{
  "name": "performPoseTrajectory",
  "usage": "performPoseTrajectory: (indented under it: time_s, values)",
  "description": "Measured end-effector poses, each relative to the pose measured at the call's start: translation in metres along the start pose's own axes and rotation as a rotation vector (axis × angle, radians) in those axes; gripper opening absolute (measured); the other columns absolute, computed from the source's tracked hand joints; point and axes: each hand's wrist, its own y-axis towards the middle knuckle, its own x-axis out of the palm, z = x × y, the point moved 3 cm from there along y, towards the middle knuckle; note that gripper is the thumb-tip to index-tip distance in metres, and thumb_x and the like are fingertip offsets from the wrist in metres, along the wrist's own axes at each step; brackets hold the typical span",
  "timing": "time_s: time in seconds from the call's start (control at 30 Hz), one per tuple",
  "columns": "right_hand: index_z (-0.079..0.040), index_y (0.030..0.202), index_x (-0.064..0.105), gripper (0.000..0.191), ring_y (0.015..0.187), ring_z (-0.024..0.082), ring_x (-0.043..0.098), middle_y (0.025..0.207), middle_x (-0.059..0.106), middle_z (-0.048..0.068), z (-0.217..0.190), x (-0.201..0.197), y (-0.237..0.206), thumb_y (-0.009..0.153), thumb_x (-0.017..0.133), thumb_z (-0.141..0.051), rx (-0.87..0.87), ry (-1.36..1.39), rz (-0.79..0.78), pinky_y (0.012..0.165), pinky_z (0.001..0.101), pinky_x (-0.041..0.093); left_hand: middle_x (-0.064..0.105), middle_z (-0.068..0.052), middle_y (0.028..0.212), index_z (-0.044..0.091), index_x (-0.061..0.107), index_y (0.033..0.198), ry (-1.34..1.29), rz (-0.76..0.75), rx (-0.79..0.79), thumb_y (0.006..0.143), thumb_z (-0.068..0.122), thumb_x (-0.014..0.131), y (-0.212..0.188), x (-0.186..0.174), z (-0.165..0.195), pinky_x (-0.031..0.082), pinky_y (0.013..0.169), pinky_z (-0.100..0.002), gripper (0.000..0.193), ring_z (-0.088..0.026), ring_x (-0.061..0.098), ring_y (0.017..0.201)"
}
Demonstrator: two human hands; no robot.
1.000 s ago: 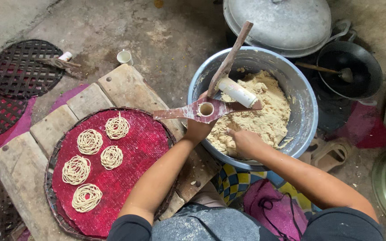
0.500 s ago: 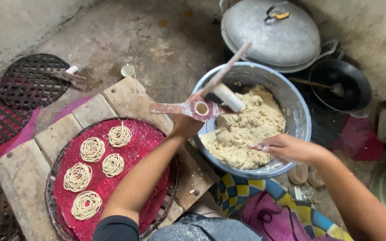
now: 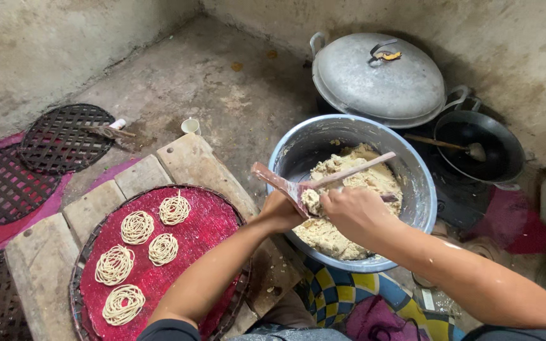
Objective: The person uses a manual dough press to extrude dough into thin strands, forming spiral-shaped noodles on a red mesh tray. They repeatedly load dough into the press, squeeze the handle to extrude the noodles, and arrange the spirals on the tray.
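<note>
Over a concrete floor [image 3: 222, 95], both hands' grips clamp a dough-caked wooden press [image 3: 304, 189].

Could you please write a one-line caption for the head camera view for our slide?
Both hands, left and right, load dough into a wooden press over a metal basin.

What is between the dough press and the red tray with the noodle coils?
Nothing visible blocks it. The press, held by both hands over the dough bowl, sits just right of the red tray; only the left forearm crosses the tray's right edge.
</note>
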Motion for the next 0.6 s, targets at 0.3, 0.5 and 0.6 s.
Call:
performPoseTrajectory:
  time_s: [0.3, 0.5, 0.6]
  values:
    - [-0.017, 0.119, 0.064, 0.029, 0.088, 0.019, 0.072, 0.103, 0.069, 0.000, 0.051, -0.071, -0.057, 0.091, 0.054, -0.013, 0.241, 0.229, -0.151, 0.067, 0.0364, 0.060, 0.078, -0.001, 0.103, 0.019, 0.059, 0.139, -0.178, 0.193, 0.223, 0.081, 0.036, 0.080, -0.003, -0.040, -0.008, 0.063, 0.071, -0.030, 0.064, -0.013, 0.074, 0.085]
    - [-0.008, 0.122, 0.060, 0.027, 0.094, 0.021, 0.070, 0.104, 0.067, 0.008, -0.006, -0.069, -0.004, 0.098, 0.054, -0.018, 0.061, 0.079, -0.136, 0.071, 0.0339, 0.059, 0.074, -0.010, 0.103, 0.017, 0.062, 0.137, -0.001, 0.120, 0.222, 0.081, 0.036, 0.084, -0.003, -0.036, 0.024, 0.057, 0.069, -0.038, 0.063, -0.023, 0.069, 0.082]
    - [-0.014, 0.132, 0.056, 0.032, 0.089, 0.016, 0.073, 0.108, 0.067, 0.003, 0.013, -0.079, -0.022, 0.102, 0.045, -0.009, 0.259, 0.258, -0.365, 0.066, 0.0294, 0.061, 0.075, -0.001, 0.110, 0.030, 0.058, 0.146, 0.045, 0.005, 0.016, 0.086, 0.036, 0.069, -0.006, -0.044, 0.010, 0.058, 0.067, -0.037, 0.061, -0.022, 0.071, 0.078]
